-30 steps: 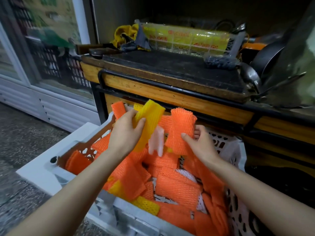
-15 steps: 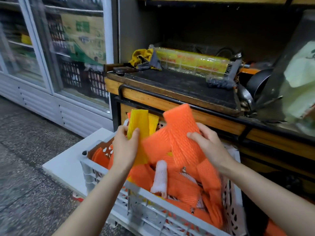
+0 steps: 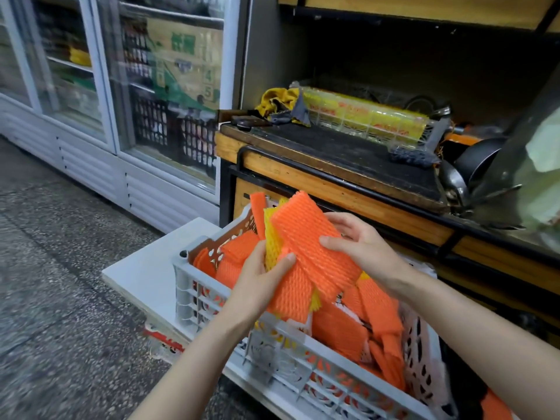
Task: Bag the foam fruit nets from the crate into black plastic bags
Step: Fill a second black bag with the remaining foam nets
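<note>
Right now the person is holding a bunch of foam nets (image 3: 306, 247) just above the grey crate (image 3: 194, 286), with both hands on it. The left hand (image 3: 260, 277) is gripping the bunch at its lower left edge, thumb on the front and fingers curled behind. A yellow net (image 3: 270, 234) is sitting sandwiched among the orange ones. The right hand (image 3: 360, 250) is pinching the top orange net from the right, thumb lying across its face and fingers wrapped behind. The bunch is tilting, its upper end pointing toward the bench. Loose nets (image 3: 339, 331) are lying in the crate right under the hands.

Half a second ago the nets were fanning apart between the hands; now they are sitting pressed into one stack, with the hands closer together. The pale net that was dangling below is no longer showing.

The crate is resting on a white board (image 3: 145, 268) on the speckled floor (image 3: 60, 268), right against a wooden bench (image 3: 333, 183) with a black rail. The bench top is carrying a yellow package (image 3: 363, 116), a yellow rag (image 3: 277, 100) and dark pans (image 3: 475, 159). A glass-door cooler (image 3: 145, 86) is standing at left, blurred.
</note>
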Tool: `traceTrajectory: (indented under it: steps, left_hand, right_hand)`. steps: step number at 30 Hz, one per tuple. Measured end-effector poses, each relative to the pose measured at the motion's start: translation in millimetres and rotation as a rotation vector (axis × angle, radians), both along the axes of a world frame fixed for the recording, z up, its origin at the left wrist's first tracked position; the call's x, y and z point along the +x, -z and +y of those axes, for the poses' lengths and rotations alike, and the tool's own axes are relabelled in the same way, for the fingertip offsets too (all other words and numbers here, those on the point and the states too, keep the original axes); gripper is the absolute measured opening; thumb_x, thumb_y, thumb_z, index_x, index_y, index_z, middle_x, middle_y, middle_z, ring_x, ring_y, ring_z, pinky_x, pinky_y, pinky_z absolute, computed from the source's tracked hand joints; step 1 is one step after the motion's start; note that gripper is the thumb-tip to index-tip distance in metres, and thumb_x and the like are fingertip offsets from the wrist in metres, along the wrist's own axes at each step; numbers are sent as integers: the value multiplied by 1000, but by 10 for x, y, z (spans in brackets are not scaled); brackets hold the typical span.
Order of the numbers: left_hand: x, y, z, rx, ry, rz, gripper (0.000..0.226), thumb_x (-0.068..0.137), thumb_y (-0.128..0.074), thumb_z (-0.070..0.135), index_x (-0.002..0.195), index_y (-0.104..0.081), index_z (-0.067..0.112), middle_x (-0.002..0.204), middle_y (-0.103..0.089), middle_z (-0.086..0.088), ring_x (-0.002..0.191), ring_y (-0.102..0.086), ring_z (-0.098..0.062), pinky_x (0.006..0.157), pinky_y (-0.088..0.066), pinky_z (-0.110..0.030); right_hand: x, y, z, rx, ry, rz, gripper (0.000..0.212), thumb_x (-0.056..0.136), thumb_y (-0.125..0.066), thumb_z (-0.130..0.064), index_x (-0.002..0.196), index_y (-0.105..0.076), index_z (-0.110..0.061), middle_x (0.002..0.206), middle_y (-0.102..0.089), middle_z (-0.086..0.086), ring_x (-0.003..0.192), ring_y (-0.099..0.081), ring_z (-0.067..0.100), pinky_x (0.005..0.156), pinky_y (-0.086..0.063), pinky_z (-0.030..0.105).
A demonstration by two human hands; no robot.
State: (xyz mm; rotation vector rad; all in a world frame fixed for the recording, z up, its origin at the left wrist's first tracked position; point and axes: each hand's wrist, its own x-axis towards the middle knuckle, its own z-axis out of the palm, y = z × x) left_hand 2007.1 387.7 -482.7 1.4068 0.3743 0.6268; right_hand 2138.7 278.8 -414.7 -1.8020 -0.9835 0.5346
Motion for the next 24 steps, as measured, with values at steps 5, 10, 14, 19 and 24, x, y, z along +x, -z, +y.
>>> traceTrajectory:
  steps: [5, 10, 14, 19, 24]
  left_hand:
    - [-124, 157, 24, -61, -230, -19, 23, 91, -55, 26, 114, -55, 20, 109, -65, -2, 95, -66, -15, 79, -56, -34]
    - [-165, 250, 101, -79, -433, -8, 8, 94, -50, 28, 97, -49, 35, 102, -61, 5, 96, -62, -19, 86, -51, -51]
    - [-169, 226, 59, -105, -402, -26, 8, 97, -46, 27, 103, -47, 32, 107, -61, 2, 101, -61, -23, 88, -50, -52]
    - [-211, 179, 76, -242, -281, -62, 37, 95, -38, 46, 115, -49, 17, 111, -60, -8, 101, -62, -25, 83, -54, -45]
    - [-311, 187, 151, -107, -319, 18, 53, 72, -78, 22, 116, -47, 21, 106, -62, 1, 89, -65, -14, 61, -58, -30]
  right_hand:
    - [-68, 24, 43, -99, 47, -191, 45, 86, -66, -26, 128, -50, -23, 118, -58, -8, 108, -55, 6, 91, -44, 25]
    - [-169, 73, 142, 99, 167, 79, 41, 85, -66, -26, 123, -54, -17, 116, -64, 3, 104, -63, 15, 87, -52, 34]
    - [-390, 262, 322, 99, 175, 164, 42, 87, -64, -25, 125, -50, -11, 117, -61, 8, 101, -64, 19, 83, -55, 33]
    - [-552, 394, 486, 7, 197, 3, 34, 90, -60, -25, 119, -50, -9, 114, -57, 7, 100, -59, 20, 77, -52, 29]
    - [-575, 455, 441, 8, 73, 39, 26, 88, -63, -23, 111, -55, -14, 109, -62, 5, 101, -61, 17, 88, -52, 31]
